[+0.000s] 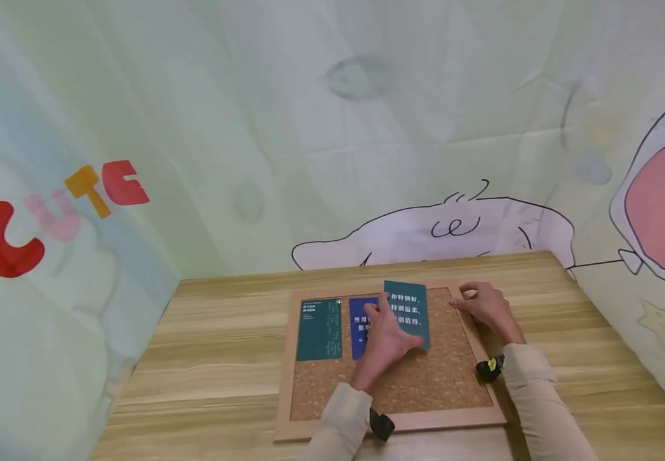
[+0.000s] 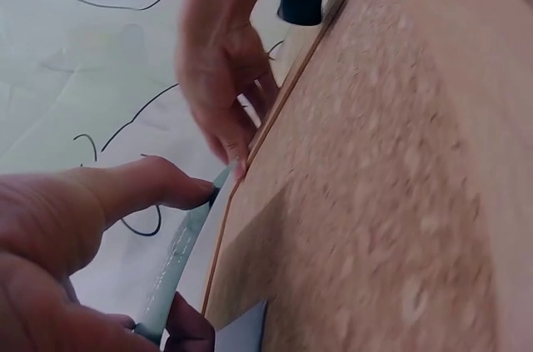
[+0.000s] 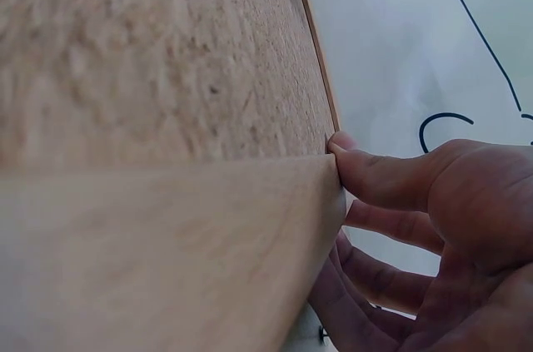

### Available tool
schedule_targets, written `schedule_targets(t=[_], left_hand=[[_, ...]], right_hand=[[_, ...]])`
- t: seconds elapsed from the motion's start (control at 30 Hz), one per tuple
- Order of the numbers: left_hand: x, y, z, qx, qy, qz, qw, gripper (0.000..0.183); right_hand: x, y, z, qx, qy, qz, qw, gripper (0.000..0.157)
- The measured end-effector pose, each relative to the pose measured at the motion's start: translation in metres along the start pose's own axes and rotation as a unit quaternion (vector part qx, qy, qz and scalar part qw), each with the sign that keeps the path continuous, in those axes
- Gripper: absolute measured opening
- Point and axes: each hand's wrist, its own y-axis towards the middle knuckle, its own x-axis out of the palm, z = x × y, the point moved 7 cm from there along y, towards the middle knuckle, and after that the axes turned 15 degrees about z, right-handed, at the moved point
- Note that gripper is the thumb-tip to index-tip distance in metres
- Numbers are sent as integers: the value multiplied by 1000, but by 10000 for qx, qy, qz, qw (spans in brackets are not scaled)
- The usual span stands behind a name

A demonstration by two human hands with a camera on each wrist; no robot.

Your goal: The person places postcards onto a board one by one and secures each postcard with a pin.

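My left hand (image 1: 387, 346) pinches a green card (image 1: 416, 307) with white writing, tilted above a framed cork board (image 1: 425, 390). In the left wrist view the thumb presses one face of the card (image 2: 179, 256), with fingers behind it. At the board's upper right corner is my right hand (image 1: 485, 304). The right wrist view shows its thumb (image 3: 383, 177) on the frame's inner corner and the other fingers round the outer edge. A blue card (image 1: 357, 346) lies on the cork, partly hidden by my left hand. Left of it, another green card (image 1: 315, 333) has a pin at its upper right.
The board lies on a wood-grain table (image 1: 217, 346). Behind the table hangs a pale printed curtain (image 1: 252, 128) with cartoon drawings and coloured letters. Each wrist wears a small black camera, one (image 1: 381, 424) near the board's front edge and one (image 1: 490, 368) over its right side.
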Motion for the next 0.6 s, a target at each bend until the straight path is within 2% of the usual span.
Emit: schedule_targets(t=[0.3, 0.6], left_hand=[[26, -10, 5, -192, 24, -74, 9998, 114], [38, -13, 9, -262, 380, -120, 9989, 114]], right_hand=[[1, -1, 2, 129, 22, -19, 9999, 61], [1, -1, 0, 135, -32, -9, 9999, 62]])
